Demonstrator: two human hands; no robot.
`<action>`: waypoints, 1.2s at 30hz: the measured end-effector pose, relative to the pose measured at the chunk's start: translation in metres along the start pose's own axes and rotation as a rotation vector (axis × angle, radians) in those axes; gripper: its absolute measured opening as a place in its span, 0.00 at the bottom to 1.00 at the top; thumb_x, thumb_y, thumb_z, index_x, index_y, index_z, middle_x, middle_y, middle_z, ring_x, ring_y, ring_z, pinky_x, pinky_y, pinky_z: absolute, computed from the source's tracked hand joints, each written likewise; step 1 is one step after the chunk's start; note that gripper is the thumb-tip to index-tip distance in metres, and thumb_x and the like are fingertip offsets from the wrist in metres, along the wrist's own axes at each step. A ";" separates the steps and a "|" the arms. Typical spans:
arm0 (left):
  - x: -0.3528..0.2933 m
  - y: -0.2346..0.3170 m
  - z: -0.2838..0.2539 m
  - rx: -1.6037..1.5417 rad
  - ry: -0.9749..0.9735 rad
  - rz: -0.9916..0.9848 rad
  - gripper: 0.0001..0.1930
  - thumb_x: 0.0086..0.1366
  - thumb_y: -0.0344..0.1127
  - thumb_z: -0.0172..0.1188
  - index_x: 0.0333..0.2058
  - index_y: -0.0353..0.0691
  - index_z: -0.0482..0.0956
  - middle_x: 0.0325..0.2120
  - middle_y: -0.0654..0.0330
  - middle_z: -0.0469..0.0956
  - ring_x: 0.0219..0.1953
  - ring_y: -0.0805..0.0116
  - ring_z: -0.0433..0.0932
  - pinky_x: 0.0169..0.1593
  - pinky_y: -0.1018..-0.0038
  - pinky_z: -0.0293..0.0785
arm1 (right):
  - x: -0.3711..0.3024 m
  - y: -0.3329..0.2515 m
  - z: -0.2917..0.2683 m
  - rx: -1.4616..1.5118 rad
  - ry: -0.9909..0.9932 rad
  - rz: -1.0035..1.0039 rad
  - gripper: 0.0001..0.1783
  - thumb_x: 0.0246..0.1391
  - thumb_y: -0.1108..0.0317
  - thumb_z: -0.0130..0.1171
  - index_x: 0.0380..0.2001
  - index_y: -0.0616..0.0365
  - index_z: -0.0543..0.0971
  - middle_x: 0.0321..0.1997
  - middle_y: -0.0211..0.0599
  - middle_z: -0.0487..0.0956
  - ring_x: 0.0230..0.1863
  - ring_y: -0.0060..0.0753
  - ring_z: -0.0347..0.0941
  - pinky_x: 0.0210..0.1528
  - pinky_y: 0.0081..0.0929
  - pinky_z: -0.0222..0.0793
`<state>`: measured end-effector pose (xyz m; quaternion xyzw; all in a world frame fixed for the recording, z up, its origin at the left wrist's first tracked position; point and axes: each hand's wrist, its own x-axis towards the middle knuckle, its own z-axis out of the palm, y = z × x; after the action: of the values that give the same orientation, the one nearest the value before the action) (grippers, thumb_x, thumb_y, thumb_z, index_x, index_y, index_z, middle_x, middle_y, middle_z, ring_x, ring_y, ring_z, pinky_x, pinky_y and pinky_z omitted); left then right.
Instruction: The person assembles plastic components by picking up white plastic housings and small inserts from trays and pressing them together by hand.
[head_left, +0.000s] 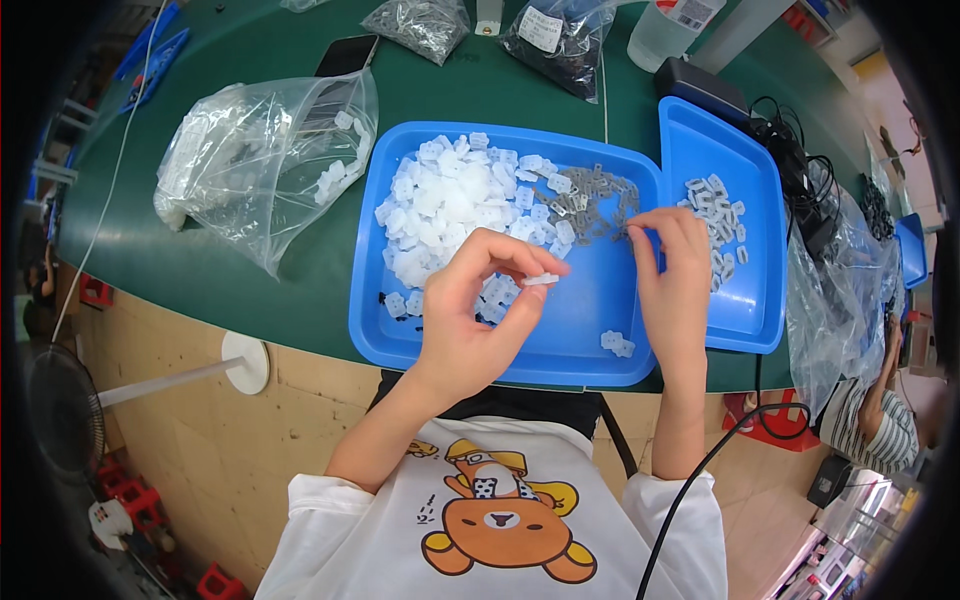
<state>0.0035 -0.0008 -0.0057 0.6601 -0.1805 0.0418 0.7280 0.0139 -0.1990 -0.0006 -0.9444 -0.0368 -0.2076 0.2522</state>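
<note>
My left hand (478, 315) pinches a small white plastic piece (541, 280) between thumb and forefinger, above the large blue tray (580, 350). Beside it in that tray lies a big heap of translucent white plastic pieces (445, 200). Small grey metal pieces (595, 200) are spread at the tray's far right. There my right hand (672, 265) has thumb and forefinger brought together at the edge of the grey pieces; whatever is between them is too small to make out. A few white pieces (618, 343) sit apart in the near right corner.
A second blue tray (750, 310) on the right holds assembled-looking pieces (715, 215). To the left lies a clear bag of white pieces (270, 150), near a dark phone (347, 56). Bags of small parts (420, 28), a bottle (672, 32) and black cables (790, 140) line the far side.
</note>
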 end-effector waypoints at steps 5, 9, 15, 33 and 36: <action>0.000 -0.001 0.000 -0.003 -0.057 -0.068 0.10 0.62 0.21 0.53 0.42 0.32 0.67 0.35 0.47 0.81 0.36 0.66 0.80 0.44 0.71 0.75 | -0.008 -0.007 -0.013 0.380 -0.023 0.273 0.03 0.57 0.77 0.54 0.34 0.65 0.75 0.34 0.40 0.79 0.34 0.30 0.75 0.34 0.27 0.70; 0.001 0.004 0.002 0.019 -0.078 -0.123 0.13 0.62 0.21 0.55 0.45 0.32 0.68 0.35 0.48 0.82 0.37 0.67 0.81 0.44 0.74 0.75 | -0.015 -0.010 -0.021 1.055 -0.058 0.485 0.06 0.59 0.76 0.52 0.37 0.68 0.73 0.35 0.48 0.80 0.33 0.31 0.78 0.33 0.25 0.75; -0.003 0.002 0.007 0.044 -0.147 -0.075 0.13 0.60 0.23 0.60 0.44 0.34 0.73 0.35 0.55 0.82 0.36 0.70 0.81 0.40 0.78 0.75 | -0.023 -0.025 -0.030 1.174 -0.084 0.565 0.09 0.58 0.77 0.52 0.41 0.71 0.74 0.34 0.51 0.80 0.31 0.35 0.80 0.33 0.28 0.79; -0.002 0.004 0.004 0.170 -0.095 0.063 0.15 0.52 0.29 0.68 0.41 0.38 0.81 0.30 0.59 0.81 0.31 0.71 0.79 0.37 0.78 0.75 | -0.043 -0.042 -0.037 1.210 -0.189 0.535 0.09 0.57 0.80 0.52 0.40 0.70 0.79 0.32 0.40 0.76 0.32 0.31 0.77 0.33 0.25 0.75; -0.002 0.003 0.004 0.165 -0.095 0.058 0.15 0.52 0.29 0.68 0.41 0.38 0.81 0.30 0.59 0.81 0.31 0.71 0.79 0.37 0.78 0.75 | -0.042 -0.041 -0.035 1.147 -0.176 0.494 0.11 0.57 0.80 0.52 0.43 0.69 0.77 0.33 0.40 0.76 0.32 0.30 0.77 0.33 0.24 0.75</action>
<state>0.0001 -0.0039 -0.0033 0.7136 -0.2300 0.0463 0.6601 -0.0448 -0.1786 0.0286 -0.6530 0.0563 -0.0119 0.7551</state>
